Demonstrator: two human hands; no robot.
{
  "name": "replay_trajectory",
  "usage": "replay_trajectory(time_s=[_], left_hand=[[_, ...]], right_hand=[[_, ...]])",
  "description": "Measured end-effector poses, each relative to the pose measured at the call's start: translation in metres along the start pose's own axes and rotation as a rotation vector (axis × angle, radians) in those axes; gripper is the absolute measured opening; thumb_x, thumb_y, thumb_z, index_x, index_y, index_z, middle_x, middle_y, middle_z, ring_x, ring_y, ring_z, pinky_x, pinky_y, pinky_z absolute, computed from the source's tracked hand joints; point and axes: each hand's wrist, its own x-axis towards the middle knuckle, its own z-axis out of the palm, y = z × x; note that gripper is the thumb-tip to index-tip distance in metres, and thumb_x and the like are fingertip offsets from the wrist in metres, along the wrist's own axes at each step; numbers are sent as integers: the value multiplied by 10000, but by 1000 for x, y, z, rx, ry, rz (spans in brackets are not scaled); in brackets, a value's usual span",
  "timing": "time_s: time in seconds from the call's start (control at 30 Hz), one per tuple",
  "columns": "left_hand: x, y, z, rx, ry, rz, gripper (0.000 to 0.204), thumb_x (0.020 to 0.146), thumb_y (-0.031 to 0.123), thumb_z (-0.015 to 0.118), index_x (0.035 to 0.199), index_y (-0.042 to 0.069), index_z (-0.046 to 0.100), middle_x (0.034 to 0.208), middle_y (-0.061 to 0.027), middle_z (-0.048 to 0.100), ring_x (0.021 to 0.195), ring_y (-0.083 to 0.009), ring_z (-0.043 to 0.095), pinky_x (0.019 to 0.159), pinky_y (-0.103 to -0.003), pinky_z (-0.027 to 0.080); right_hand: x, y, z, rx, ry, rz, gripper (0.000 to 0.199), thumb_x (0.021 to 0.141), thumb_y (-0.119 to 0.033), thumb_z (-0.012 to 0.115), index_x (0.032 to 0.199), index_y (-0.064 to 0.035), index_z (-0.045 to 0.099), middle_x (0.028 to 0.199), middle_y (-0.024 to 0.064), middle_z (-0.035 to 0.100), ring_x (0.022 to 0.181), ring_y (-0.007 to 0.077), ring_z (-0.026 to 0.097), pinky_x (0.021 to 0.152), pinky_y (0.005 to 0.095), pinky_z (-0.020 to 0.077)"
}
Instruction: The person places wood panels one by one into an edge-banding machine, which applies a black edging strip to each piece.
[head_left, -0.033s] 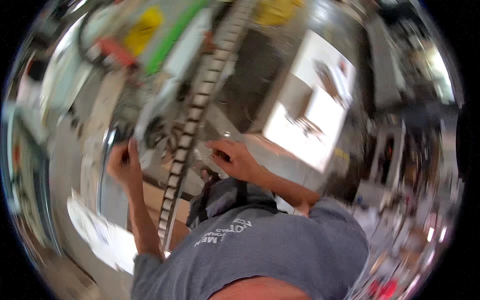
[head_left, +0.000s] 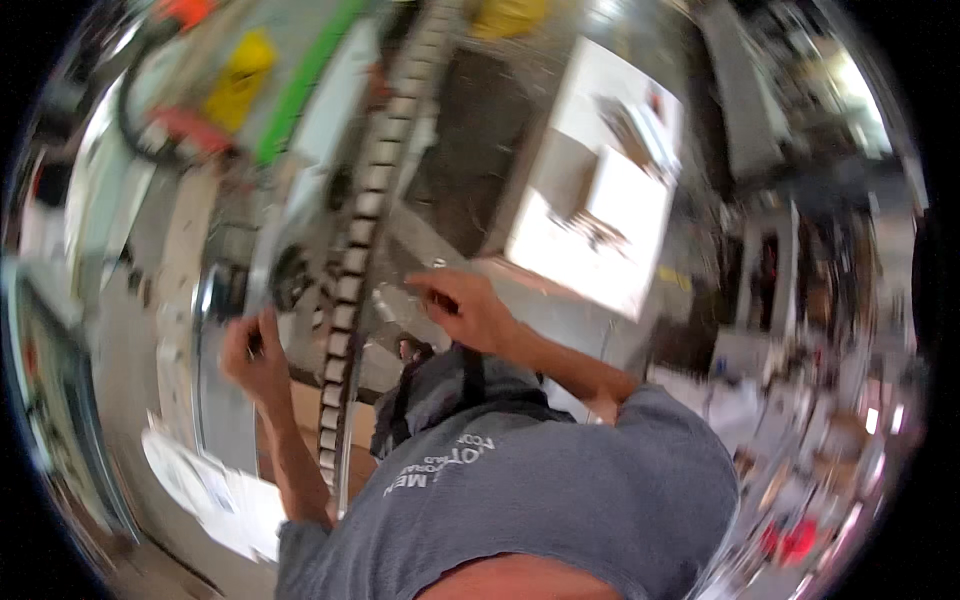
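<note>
- While the whole view is smeared by motion blur, a long segmented chain of pale blocky links (head_left: 358, 240) runs from the top centre down toward the lower left, passing between the two hands.
- The left hand (head_left: 255, 358) sits just left of that chain, beside a dark round part (head_left: 290, 277) on a shiny curved metal panel (head_left: 215, 400); its fingers are curled closed, but whether they grip anything I cannot tell.
- The right hand (head_left: 470, 308) lies just right of the chain, fingers bent and pinched around a small clear or silvery piece (head_left: 395, 300), too blurred to identify.
- Below the hands hangs the person's grey short-sleeved shirt (head_left: 540, 490) with pale lettering.
- To the upper right stands a white box-shaped block (head_left: 610, 190) with small items on top.
- At the upper left lie a yellow object (head_left: 240, 75), a green strip (head_left: 305, 85) and a red piece (head_left: 190, 125).
- White paper sheets (head_left: 215, 490) lie at the lower left.
</note>
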Motion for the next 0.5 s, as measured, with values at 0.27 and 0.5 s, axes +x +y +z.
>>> replay_trajectory(time_s=[0.27, 0.5], left_hand=[[-92, 52, 83, -478, -608, -152, 138, 856, 73, 743, 816, -42, 677, 690, -50, 610, 630, -93, 508, 576, -259, 421], [-81, 67, 107, -475, -701, -57, 130, 858, 71, 740, 828, -43, 686, 687, -42, 603, 633, -83, 510, 576, -250, 420]], right_hand=[[-130, 83, -177, -292, 1211, 558, 287, 917, -79, 599, 1176, 20, 675, 900, 135, 707, 789, 175, 644, 704, 310, 520], [-202, 217, -232, -450, 969, 992, 553, 791, -380, 767, 1165, 17, 679, 978, 160, 727, 896, 261, 696, 828, 370, 537]])
